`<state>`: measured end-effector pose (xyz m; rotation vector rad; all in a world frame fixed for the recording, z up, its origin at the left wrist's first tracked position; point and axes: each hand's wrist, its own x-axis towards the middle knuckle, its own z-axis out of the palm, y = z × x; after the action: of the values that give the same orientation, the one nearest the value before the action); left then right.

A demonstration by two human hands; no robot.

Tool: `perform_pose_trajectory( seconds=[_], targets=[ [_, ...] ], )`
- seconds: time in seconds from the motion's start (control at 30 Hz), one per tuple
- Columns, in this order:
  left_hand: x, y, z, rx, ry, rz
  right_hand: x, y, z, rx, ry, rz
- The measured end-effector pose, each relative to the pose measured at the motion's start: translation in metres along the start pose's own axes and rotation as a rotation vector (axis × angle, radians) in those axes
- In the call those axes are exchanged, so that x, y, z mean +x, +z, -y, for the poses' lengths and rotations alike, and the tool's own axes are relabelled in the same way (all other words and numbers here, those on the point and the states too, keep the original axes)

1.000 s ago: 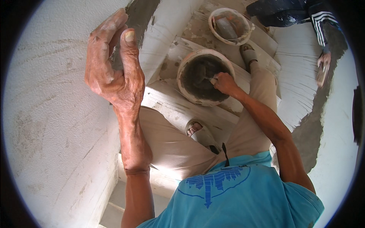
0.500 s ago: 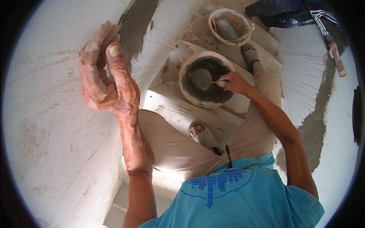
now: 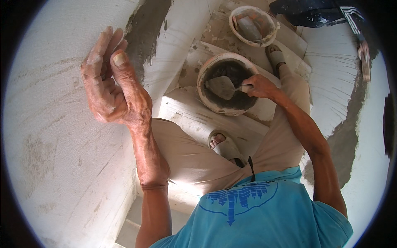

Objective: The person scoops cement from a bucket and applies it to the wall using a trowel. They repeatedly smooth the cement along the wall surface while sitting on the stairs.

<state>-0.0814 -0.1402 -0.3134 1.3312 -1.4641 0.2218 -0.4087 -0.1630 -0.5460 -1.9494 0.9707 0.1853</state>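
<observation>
My right hand [image 3: 261, 87] grips the handle of a trowel [image 3: 222, 87]. The trowel's grey-coated, rounded blade lies over the dark wet mortar [image 3: 231, 71] inside a round bucket [image 3: 203, 93] with a crusted rim. Raised at the left, in front of the white wall [image 3: 53, 103], is my left hand [image 3: 118, 89]. Its fingers are loosely bent and the thumb stands apart, with pale dust on the skin. Nothing shows in it, though part of the palm is hidden. A dark grey mortar strip [image 3: 144, 37] runs up the wall edge beyond that hand.
A second bucket [image 3: 274, 29] farther off holds a grey block-like piece [image 3: 249, 28]. Both buckets stand on stained steps [image 3: 194, 111], where my sandalled feet rest. Dark striped clothing [image 3: 308, 12] and a narrow wooden-looking piece [image 3: 365, 68] are near the right wall, which bears another mortar strip [image 3: 343, 136].
The trowel blade has turned and shifted slightly in the bucket with my right hand. My left hand has barely moved. The narrow piece by the right wall has swung a little.
</observation>
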Motion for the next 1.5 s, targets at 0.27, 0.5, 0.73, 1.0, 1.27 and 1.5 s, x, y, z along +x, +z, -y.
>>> perform_pose_trajectory(
  seconds=[0.27,0.5,0.73,1.0,1.27,1.5],
  targets=[
    [-0.001,0.002,0.009,0.038,0.049,-0.007,-0.001,0.003,0.0,-0.142,-0.213,-0.112],
    [0.0,0.004,0.009,0.022,0.082,-0.013,0.001,-0.003,-0.006,-0.037,-0.103,0.02],
    [-0.001,0.0,0.007,0.028,0.017,-0.013,-0.004,-0.025,0.007,0.287,0.002,0.166],
    [-0.002,-0.001,-0.012,-0.094,-0.072,-0.009,-0.021,-0.063,0.04,0.739,0.029,-0.008],
    [-0.009,-0.014,-0.037,-0.099,-0.246,0.667,-0.012,-0.082,0.084,0.898,-0.232,-0.319],
    [-0.05,0.009,-0.056,0.043,-0.273,1.284,0.027,-0.084,0.091,0.915,-0.257,-0.464]
  ],
)
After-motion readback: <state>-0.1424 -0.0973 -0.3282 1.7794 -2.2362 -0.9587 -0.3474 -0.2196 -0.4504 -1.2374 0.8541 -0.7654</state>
